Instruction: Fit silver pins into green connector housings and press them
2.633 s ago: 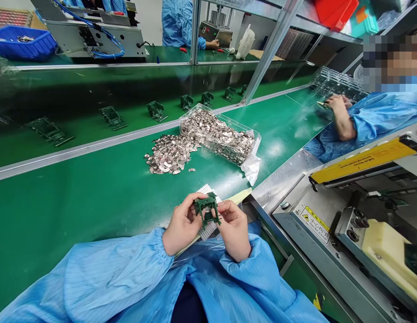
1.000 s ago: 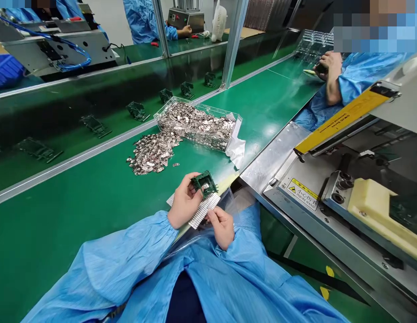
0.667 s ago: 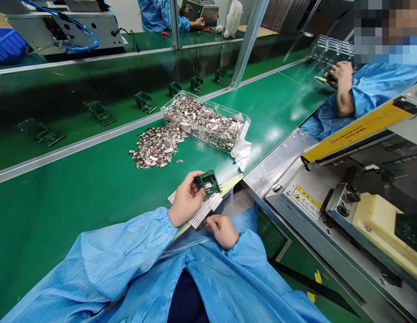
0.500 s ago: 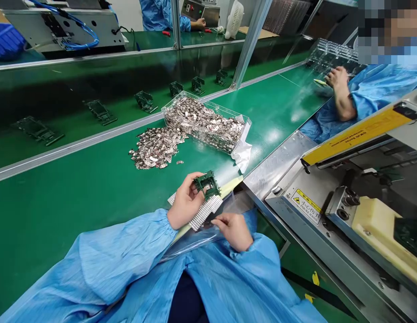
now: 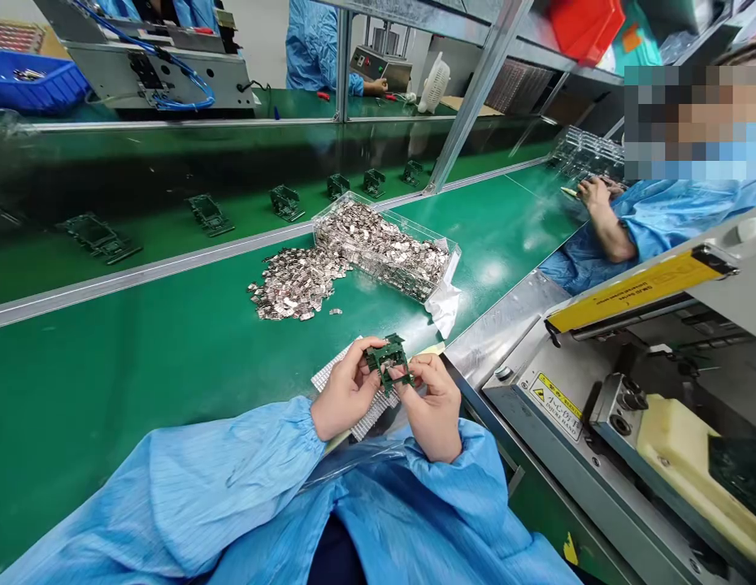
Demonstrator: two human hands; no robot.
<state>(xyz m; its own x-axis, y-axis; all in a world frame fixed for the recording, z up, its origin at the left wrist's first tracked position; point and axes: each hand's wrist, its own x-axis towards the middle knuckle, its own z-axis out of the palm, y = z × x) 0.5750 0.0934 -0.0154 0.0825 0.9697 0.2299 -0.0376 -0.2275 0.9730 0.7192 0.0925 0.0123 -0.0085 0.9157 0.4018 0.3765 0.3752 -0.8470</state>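
Note:
Just above the front edge of the bench, my left hand (image 5: 346,396) grips a dark green plastic frame (image 5: 387,354) with a square opening. Closed on the frame's right side is my right hand (image 5: 435,408), its thumb reaching toward the opening. Whether a small part sits between those fingertips is hidden. Beneath both hands lies a sheet of small silvery pieces in rows (image 5: 325,375), partly covered by the left hand. Farther off, a heap of small metal pieces (image 5: 296,284) spreads on the green bench, beside a tipped clear box (image 5: 445,272) full of the same pieces.
Several green frames (image 5: 210,214) stand in a row on the strip behind the metal rail (image 5: 140,275). A machine with a yellow label (image 5: 646,291) stands close at my right. Beyond it a co-worker's hand (image 5: 594,195) works near clear trays (image 5: 588,153). A metal post (image 5: 475,97) rises behind the box.
My right hand has come up from the sheet of silvery pieces to the green frame and now touches it. The frame has turned a little in my left hand. The view has tilted upward.

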